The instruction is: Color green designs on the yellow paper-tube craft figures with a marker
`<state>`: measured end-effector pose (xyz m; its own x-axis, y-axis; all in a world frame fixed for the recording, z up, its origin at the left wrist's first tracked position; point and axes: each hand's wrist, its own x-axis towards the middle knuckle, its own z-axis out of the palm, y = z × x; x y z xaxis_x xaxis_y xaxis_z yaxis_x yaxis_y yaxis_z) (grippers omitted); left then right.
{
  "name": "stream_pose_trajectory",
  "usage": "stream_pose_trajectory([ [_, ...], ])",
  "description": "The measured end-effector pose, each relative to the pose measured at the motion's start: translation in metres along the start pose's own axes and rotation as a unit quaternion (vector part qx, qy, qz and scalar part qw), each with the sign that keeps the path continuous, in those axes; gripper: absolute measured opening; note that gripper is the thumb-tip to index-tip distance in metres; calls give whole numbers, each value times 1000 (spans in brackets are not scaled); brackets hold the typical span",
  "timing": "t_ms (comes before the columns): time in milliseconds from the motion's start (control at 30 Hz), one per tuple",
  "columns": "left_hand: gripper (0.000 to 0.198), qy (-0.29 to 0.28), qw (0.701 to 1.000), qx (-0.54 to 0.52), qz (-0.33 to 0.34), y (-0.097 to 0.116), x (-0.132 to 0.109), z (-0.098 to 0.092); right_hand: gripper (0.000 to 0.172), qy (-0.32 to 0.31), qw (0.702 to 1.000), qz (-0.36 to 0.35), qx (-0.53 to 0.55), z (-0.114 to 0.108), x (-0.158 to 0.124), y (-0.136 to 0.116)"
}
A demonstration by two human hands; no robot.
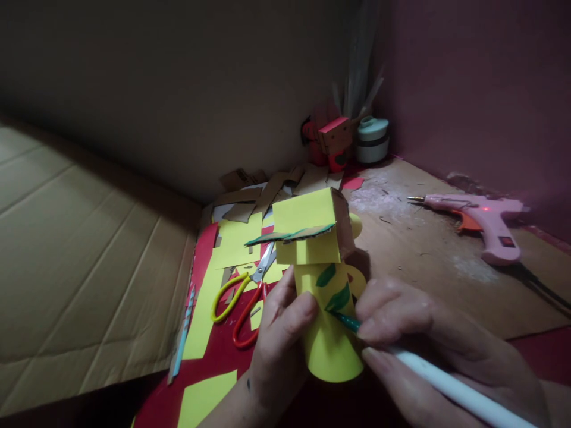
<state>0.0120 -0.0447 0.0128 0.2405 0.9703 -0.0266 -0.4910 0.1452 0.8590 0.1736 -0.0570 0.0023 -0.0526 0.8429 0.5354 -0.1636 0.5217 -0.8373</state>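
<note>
A yellow paper-and-cardboard figure (pixel 332 356) stands near the middle, with a tapered tube body and a box-shaped head. My left hand (pixel 285 327) is closed around the body's left side, thumb on its front. Two green painted leaf shapes (pixel 339 297) mark the front of the tube. In my right hand (pixel 414 333) is a paintbrush (pixel 446 377) with a pale handle, and its green-coated tip touches the tube at the lower leaf's point. A strip of cardboard with green on it (pixel 292 234) juts from the front of the head.
Scissors (pixel 259 276) with yellow and red handles lie left of the figure among yellow paper and cardboard scraps. A pink glue gun (pixel 486 217) with a lit red light rests at right. Behind stand a small red box figure (pixel 334 139) and a lidded pot (pixel 373 142). Cardboard (pixel 89 255) leans at left.
</note>
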Motion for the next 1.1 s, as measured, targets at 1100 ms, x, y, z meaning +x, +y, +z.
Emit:
stream_pose_trajectory([
  [1100,18,-5,1000,18,12,1,0,1,29,31,999,26,-4,5,0,-3],
])
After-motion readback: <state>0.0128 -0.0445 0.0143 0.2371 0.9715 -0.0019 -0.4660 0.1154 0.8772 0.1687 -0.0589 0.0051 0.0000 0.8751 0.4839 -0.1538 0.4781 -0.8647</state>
